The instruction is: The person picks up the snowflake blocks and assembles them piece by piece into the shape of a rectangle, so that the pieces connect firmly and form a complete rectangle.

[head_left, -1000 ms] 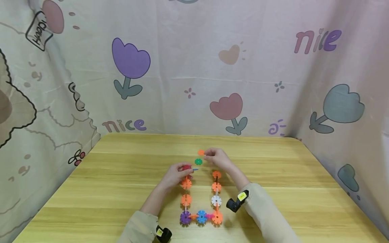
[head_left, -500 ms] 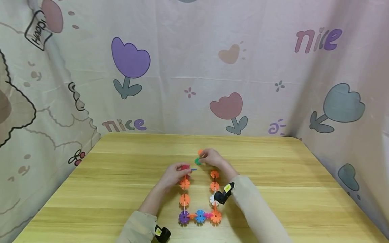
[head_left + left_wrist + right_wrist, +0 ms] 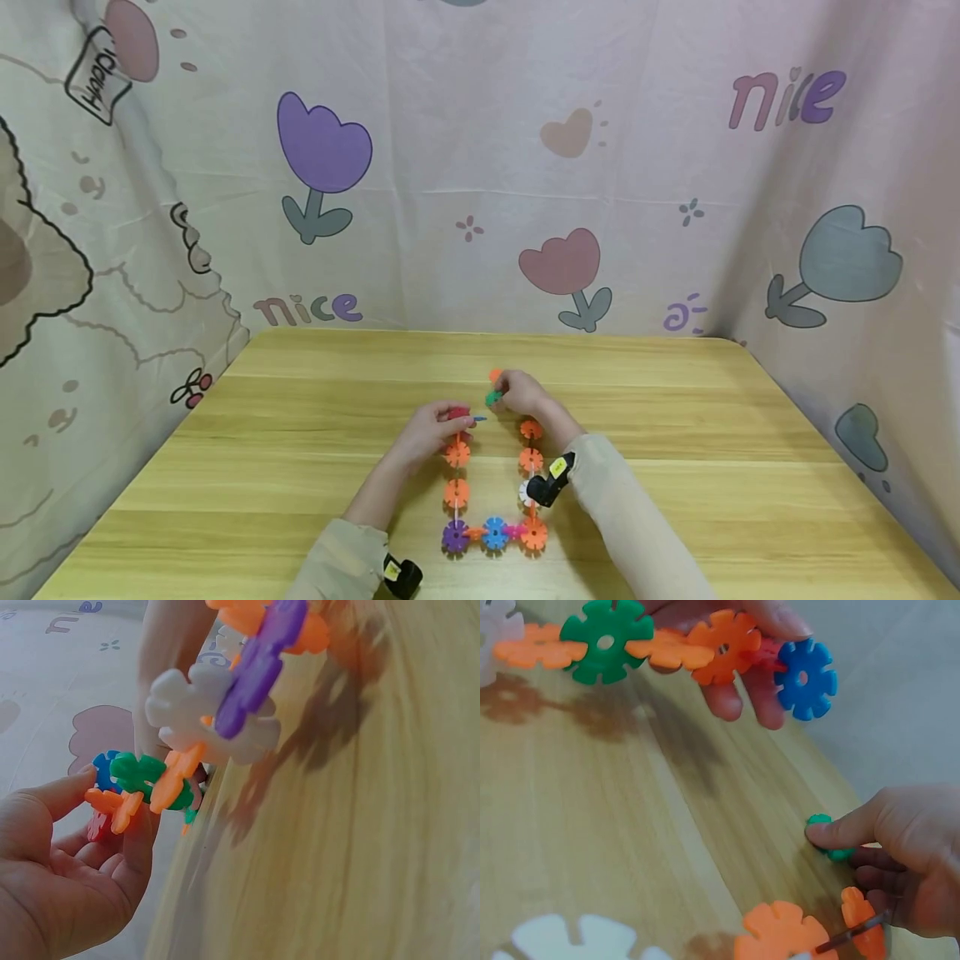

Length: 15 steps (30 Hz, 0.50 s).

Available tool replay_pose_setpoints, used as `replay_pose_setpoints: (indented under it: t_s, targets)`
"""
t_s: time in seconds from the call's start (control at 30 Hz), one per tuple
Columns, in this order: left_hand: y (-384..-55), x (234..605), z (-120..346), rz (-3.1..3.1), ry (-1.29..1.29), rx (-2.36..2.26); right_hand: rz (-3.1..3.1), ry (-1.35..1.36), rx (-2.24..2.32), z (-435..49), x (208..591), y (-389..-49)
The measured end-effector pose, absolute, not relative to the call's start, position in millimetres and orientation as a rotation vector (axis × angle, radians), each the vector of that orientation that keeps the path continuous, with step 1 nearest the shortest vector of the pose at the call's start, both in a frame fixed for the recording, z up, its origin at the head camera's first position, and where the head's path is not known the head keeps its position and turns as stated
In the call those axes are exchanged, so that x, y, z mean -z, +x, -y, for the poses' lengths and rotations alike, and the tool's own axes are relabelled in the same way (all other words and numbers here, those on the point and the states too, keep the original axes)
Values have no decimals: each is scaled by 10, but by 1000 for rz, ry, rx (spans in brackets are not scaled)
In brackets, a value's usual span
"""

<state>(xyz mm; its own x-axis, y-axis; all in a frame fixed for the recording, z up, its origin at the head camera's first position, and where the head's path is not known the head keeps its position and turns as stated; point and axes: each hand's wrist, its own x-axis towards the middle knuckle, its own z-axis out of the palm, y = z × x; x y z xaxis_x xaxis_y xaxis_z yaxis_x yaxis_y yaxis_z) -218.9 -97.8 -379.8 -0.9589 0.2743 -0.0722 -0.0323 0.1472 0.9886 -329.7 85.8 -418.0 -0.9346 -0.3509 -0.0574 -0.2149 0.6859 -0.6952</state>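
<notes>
In the head view, a U-shaped chain of interlocking snowflake discs lies on the table, with a purple disc [image 3: 455, 536] at its near left corner. My left hand [image 3: 429, 431] holds the far end of its left side, lifted off the table. Thumb and fingers pinch around a red disc [image 3: 458, 412], and a blue disc [image 3: 807, 679] sticks out past them in the right wrist view. Beyond the chain's right side, my right hand [image 3: 523, 393] pinches a loose green disc [image 3: 820, 820] between thumb and fingers, low over the tabletop.
Just behind the green disc lies a loose orange disc [image 3: 496, 375]. The right side of the chain, ending in another orange disc [image 3: 531, 429], stands close under my right forearm. A printed curtain [image 3: 442, 275] hangs behind the wooden table [image 3: 337, 375].
My right hand has come left and nearer from beside the loose orange disc to the green one, which it now grips and tilts. The left hand stays almost still.
</notes>
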Motion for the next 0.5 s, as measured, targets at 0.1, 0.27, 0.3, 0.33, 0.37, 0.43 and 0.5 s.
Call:
replay_pose_setpoints:
  t_s: [0.1,0.27,0.3,0.33,0.37,0.43,0.5]
  targets:
    - [-2216,3825,974,-2189,235,-1892,-2679,-474,1142,-886,4171,-3283]
    - [-2329,3982,982,-2176,238,-1914,-2636,-481,1215,-952,4151,-3233]
    - [-2352,4018,984,-2172,240,-1923,-2634,-485,1218,-967,4152,-3221]
    - [-2372,4051,983,-2166,238,-1931,-2635,-485,1217,-982,4152,-3209]
    - [-2389,4079,984,-2163,235,-1938,-2639,-486,1213,-996,4155,-3195]
    - [-2407,4112,980,-2159,231,-1946,-2643,-492,1210,-1021,4161,-3167]
    - [-2414,4125,977,-2167,228,-1947,-2652,-501,1224,-1044,4165,-3139]
